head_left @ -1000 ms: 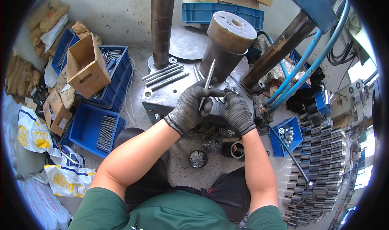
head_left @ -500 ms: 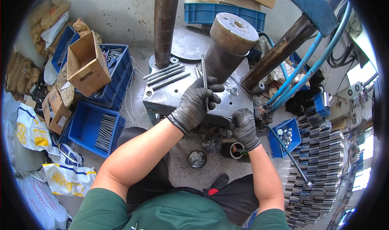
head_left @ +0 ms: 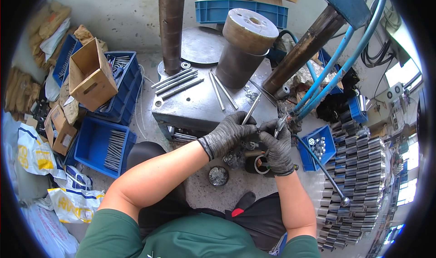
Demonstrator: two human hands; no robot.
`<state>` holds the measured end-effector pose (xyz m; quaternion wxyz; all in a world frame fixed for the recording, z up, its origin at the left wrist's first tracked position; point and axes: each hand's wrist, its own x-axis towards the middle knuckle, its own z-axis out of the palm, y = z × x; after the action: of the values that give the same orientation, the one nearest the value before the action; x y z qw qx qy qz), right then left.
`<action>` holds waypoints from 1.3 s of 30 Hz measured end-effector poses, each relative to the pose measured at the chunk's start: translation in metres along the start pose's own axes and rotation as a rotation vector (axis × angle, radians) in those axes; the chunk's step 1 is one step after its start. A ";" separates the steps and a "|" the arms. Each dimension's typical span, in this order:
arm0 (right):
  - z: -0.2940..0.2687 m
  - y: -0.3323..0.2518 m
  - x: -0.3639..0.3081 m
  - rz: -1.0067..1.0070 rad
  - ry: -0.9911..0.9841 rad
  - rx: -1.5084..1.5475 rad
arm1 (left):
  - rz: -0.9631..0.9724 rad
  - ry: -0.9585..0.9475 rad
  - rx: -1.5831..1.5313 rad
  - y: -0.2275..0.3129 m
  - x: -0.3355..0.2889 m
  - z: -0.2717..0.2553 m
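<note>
My left hand [head_left: 229,133], in a dark grey glove, is closed around a slim metal rod [head_left: 252,109] that tilts up and to the right. Close beside it, my gloved right hand [head_left: 278,149] pinches a shiny, narrow metal piece [head_left: 281,123]; its exact kind is unclear. The fingertips of both hands almost meet in front of a steel machine table [head_left: 200,111]. On that table, several metal rods [head_left: 178,82] lie side by side at the left. Two more rods [head_left: 222,91] lie apart from them, near a thick upright steel cylinder [head_left: 240,60].
Steel columns [head_left: 171,31] flank the cylinder, with blue hoses [head_left: 327,85] at right. Left stand a blue bin [head_left: 86,142] of rods and a cardboard box [head_left: 93,87]. Stacked metal tubes [head_left: 354,181] and a blue bin [head_left: 316,165] of small parts fill the right. A small round container [head_left: 218,176] sits below.
My left hand has moved right and down, and its upright rod now leans right. My right hand has risen toward it, showing a metal piece. The two separate rods are uncovered.
</note>
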<state>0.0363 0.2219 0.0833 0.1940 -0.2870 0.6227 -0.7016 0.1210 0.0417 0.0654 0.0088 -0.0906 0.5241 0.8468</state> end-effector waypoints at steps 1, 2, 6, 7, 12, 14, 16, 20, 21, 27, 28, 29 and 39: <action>0.000 -0.001 -0.001 -0.002 0.005 -0.002 | 0.000 -0.005 0.001 -0.001 -0.001 0.002; 0.000 -0.001 -0.001 0.005 0.004 0.019 | 0.001 -0.025 0.013 -0.001 -0.002 0.003; 0.002 0.001 -0.006 0.073 0.043 -0.003 | -0.011 -0.045 0.031 0.001 -0.007 0.012; 0.003 0.002 -0.006 0.079 0.080 -0.068 | -0.020 -0.040 0.045 0.002 -0.008 0.012; 0.003 0.003 -0.004 0.215 0.163 0.055 | -0.014 0.010 0.060 0.000 -0.004 0.011; 0.003 -0.011 -0.004 0.431 0.084 0.281 | -0.009 0.036 0.006 0.000 -0.004 0.007; -0.005 -0.014 -0.005 0.400 0.025 0.139 | -0.056 0.139 -0.076 0.007 -0.003 0.004; -0.017 -0.013 -0.006 0.010 -0.072 -0.488 | -0.056 0.238 -0.214 0.015 0.001 -0.004; -0.017 -0.015 -0.006 -0.261 -0.099 -0.872 | -0.058 0.242 -0.213 0.017 0.000 -0.007; -0.007 -0.034 -0.005 -0.519 -0.096 -1.124 | -0.100 0.212 -0.180 0.024 -0.006 -0.011; -0.008 -0.032 -0.004 -0.560 -0.096 -1.145 | -0.099 0.212 -0.178 0.025 -0.007 -0.011; -0.008 -0.031 -0.004 -0.600 -0.095 -1.165 | -0.087 0.212 -0.164 0.025 -0.008 -0.011; -0.005 -0.034 -0.003 -0.648 -0.096 -1.173 | -0.054 0.225 -0.210 0.019 -0.004 -0.013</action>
<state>0.0380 0.2331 0.1155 -0.1870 -0.5480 0.7740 -0.2562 0.1245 0.0223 0.0770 -0.0368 -0.1993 0.4276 0.8810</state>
